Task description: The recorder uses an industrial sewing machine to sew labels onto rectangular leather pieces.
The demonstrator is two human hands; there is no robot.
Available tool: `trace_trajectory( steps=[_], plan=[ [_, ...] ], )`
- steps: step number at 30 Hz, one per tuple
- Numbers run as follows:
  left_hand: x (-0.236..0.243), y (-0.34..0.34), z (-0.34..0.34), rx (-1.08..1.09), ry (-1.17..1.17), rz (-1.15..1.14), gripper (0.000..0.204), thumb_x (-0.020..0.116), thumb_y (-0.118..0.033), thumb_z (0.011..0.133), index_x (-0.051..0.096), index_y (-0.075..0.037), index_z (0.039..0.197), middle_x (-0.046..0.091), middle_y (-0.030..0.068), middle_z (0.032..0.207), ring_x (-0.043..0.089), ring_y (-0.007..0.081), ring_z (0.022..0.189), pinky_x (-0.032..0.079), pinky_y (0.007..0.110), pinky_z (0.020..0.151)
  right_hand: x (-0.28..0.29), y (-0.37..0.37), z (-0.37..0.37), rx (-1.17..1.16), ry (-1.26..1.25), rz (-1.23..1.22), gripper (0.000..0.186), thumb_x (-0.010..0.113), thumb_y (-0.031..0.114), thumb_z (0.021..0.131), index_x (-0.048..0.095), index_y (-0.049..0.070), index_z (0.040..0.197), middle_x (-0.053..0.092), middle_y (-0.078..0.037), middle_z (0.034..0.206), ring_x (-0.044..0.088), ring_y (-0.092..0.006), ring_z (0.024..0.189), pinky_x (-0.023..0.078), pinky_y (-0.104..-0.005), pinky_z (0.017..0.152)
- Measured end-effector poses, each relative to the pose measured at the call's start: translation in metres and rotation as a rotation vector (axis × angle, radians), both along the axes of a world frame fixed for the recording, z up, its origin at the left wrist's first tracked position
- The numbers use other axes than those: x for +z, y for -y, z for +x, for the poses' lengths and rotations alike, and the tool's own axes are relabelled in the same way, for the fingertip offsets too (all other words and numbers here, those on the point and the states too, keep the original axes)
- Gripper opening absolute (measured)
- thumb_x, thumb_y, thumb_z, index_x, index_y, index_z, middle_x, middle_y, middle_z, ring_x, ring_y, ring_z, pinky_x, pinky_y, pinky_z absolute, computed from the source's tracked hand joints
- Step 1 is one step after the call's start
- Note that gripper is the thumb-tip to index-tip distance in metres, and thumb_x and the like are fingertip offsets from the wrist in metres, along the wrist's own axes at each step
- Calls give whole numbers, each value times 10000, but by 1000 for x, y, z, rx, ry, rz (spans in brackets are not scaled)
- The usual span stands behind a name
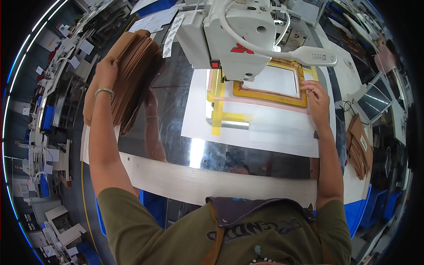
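Eyeing a fat stack of brown pieces (pixel 132 81) at 10 o'clock on the tabletop (pixel 176 152), long axis running roughly 1 to 7. Left hand (pixel 107 74) lies on its outer side, can't tell if it's really gripping. Yellow frame (pixel 269 100) sits around 2 o'clock, long axis about 9 to 3, tipped slightly toward 4. Right hand (pixel 317 99) has curled fingers at its 3 o'clock edge, can't tell if they're pinching.
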State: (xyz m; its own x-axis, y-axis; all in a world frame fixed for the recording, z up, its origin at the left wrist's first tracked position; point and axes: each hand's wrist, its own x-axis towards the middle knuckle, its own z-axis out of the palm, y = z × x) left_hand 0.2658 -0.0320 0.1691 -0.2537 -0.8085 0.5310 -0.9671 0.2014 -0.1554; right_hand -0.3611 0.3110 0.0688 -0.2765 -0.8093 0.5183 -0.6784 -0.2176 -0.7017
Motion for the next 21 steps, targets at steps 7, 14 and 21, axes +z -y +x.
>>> trace_trajectory(
  steps=[7, 14, 21],
  plan=[
    [30, -31, -26, -329, -514, -145, 205, 759, -212, 997, 804, -49, 1114, 779, 133, 937, 753, 223, 793, 582, 362, 736, 3, -3, 7, 9, -13, 33, 186, 542, -44, 986, 726, -31, 1001, 755, -110, 1148, 709, -216, 1078, 536, -315, 957],
    [-45, -188, -107, -811, -12, 168, 416, 704, 55, 892, 778, -95, 1273, 612, 97, 896, 653, 280, 797, 560, 405, 729, 14, -6, 28, 84, -277, -129, 180, 606, -90, 908, 731, -8, 1008, 754, -134, 1149, 719, -303, 1057, 565, -365, 938],
    [-82, -250, -100, -778, -3, 227, 528, 725, 26, 896, 713, -123, 1403, 611, 69, 911, 639, 254, 820, 560, 382, 724, 30, 9, 147, 526, -659, -43, 311, 770, 151, 936, 736, 65, 1233, 715, -88, 1283, 708, -283, 1084, 573, -416, 940]
  ],
)
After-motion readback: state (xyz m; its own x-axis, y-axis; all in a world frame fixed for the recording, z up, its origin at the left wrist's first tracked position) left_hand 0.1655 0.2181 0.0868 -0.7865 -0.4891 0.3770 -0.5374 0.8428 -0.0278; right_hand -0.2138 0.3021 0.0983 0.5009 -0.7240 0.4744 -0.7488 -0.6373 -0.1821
